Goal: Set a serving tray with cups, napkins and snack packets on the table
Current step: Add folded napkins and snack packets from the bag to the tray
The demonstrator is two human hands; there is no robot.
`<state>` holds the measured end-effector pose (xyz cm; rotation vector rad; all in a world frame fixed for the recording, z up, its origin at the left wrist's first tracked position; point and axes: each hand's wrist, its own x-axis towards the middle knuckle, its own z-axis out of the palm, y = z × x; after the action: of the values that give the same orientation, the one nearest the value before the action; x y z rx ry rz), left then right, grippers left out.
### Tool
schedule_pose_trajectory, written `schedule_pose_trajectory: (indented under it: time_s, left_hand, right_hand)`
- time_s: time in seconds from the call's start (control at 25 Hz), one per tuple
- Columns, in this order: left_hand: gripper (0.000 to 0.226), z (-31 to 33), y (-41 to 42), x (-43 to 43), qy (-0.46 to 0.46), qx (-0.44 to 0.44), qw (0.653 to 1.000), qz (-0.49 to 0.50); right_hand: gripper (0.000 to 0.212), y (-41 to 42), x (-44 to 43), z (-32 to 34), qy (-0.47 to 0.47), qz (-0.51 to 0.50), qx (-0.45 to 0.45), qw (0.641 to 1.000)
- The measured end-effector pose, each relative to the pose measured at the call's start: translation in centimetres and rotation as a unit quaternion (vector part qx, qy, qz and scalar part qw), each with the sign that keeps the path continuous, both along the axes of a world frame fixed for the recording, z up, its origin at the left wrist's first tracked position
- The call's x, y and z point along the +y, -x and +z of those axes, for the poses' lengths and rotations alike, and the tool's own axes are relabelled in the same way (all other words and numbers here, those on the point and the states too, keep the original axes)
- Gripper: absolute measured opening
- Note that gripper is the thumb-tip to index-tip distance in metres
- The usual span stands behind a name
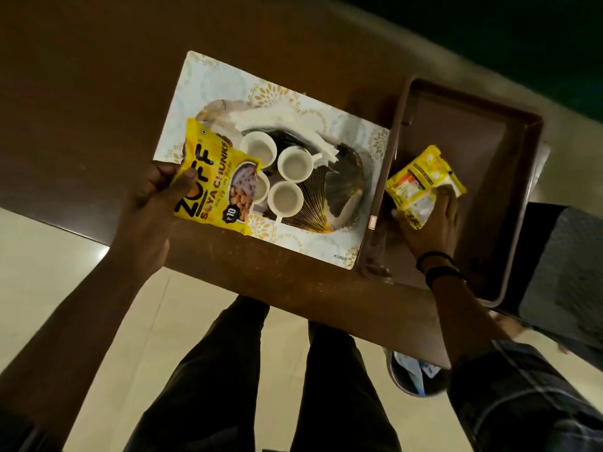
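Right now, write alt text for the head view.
A person standing at a brown table holds a yellow soya packet in the left grip over a dark plate of four white cups and napkins on a placemat. The right grip holds a second yellow packet in a brown tray to the right.

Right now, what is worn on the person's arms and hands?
The left hand and its forearm are bare, with no sleeve or band showing. The right hand has black bands round the wrist, and a dark checked sleeve covers that arm from about the elbow up.
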<state>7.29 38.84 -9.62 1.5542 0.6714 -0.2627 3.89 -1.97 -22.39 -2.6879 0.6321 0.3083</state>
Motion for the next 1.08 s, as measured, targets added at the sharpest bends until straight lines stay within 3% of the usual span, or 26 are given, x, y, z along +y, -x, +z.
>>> schedule_pose_trajectory:
  time_s: [0.08,0.2,0.28,0.32,0.4,0.48,0.52,0.6,0.72,0.92,1.08]
  left_hand:
    - [0.015,-0.8,-0.8,1.0,-0.039,-0.020,0.999,0.003]
    - [0.015,-2.8,-1.7,2.2,-0.101,-0.019,0.995,0.016]
    - [0.016,-4.1,-2.5,2.7,-0.118,0.004,0.993,0.015]
    - [0.017,-4.5,-2.9,2.8,-0.120,0.009,0.993,0.005]
    - [0.017,-5.0,-3.8,2.9,-0.117,0.009,0.993,-0.024]
    - [0.025,-5.6,-4.7,3.1,-0.096,0.019,0.994,-0.040]
    - [0.036,-6.0,-5.0,3.4,-0.075,0.029,0.996,-0.038]
    - [0.045,-6.8,-5.3,3.9,-0.052,0.055,0.996,-0.041]
    - [0.044,-7.9,-5.5,4.7,-0.071,0.079,0.993,-0.047]
    - [0.045,-9.9,-5.8,5.2,-0.173,0.087,0.972,-0.131]
    - [0.062,-10.1,-5.5,5.0,-0.298,0.095,0.925,-0.214]
  right_hand:
    - [0.091,-0.3,0.4,-0.5,-0.014,-0.031,0.026,0.999]
    - [0.067,-1.2,1.0,-0.1,0.019,-0.042,-0.017,0.999]
    - [0.049,-2.2,1.6,1.3,0.018,-0.101,-0.075,0.992]
    - [0.042,-2.8,1.8,2.3,-0.019,-0.158,-0.112,0.981]
    - [0.034,-3.8,3.1,4.8,-0.191,-0.263,-0.178,0.929]
    - [0.020,-4.1,5.3,7.3,-0.365,-0.296,-0.191,0.862]
    - [0.015,-3.9,6.5,8.0,-0.414,-0.283,-0.178,0.847]
    - [0.021,-3.4,9.2,8.0,-0.432,-0.237,-0.127,0.861]
    - [0.031,-3.4,12.4,6.2,-0.336,-0.151,-0.052,0.928]
    - [0.049,-3.1,14.3,3.3,-0.221,-0.155,0.104,0.957]
    - [0.055,-2.8,14.1,3.3,-0.167,-0.136,0.095,0.972]
